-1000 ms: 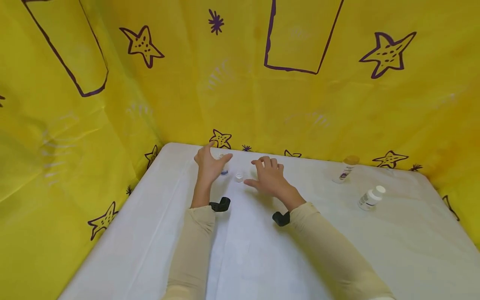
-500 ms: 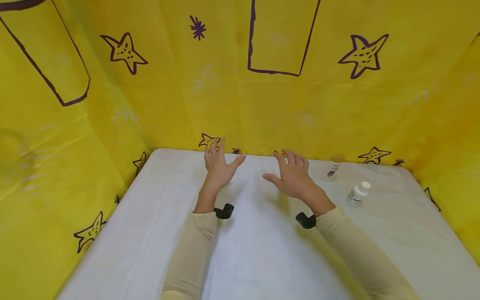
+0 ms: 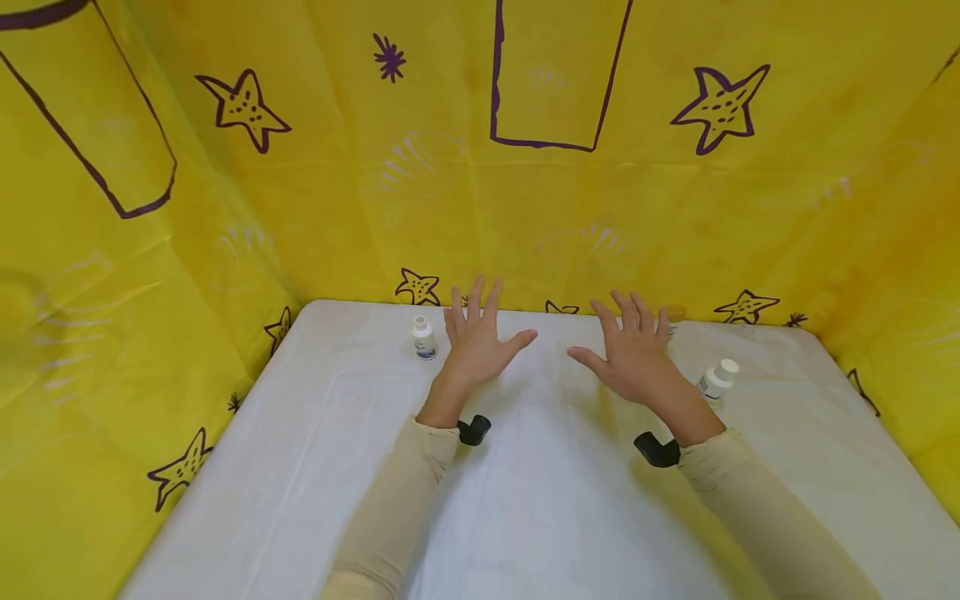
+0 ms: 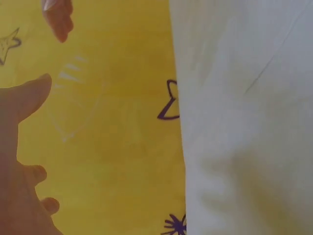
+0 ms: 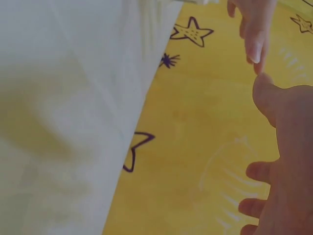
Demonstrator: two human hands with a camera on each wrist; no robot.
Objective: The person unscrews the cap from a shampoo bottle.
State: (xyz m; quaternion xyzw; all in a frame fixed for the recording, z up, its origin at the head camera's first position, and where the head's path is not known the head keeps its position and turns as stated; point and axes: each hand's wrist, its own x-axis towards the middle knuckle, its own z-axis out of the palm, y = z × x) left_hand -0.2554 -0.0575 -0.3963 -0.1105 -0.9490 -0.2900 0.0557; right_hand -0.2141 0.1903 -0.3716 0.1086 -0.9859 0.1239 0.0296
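Observation:
My left hand (image 3: 474,346) hovers over the far part of the table with fingers spread and holding nothing. Level with it on the right, my right hand (image 3: 633,358) is also spread and bare. Just left of the left hand stands a small white bottle (image 3: 424,342) with an uncapped neck and a blue-marked label. A white-capped bottle (image 3: 720,379) is upright beside the right wrist, its lower part covered by the arm. Behind the right fingers, only the brownish cap (image 3: 677,313) and a sliver of another bottle show. In the left wrist view, the left thumb (image 4: 34,95) points toward the other hand.
A white cloth-covered table (image 3: 517,517) ends against a yellow backdrop (image 3: 337,208) with purple starfish drawings. Another yellow sheet (image 3: 97,333) borders the table on the left. Black wrist cameras, one a dark mount (image 3: 657,450), sit at both sleeves.
Both hands have moved right and spread their fingers, the left one coming away from the uncapped bottle. A small clear piece seen beside that bottle earlier is now out of sight. The head view has shifted slightly.

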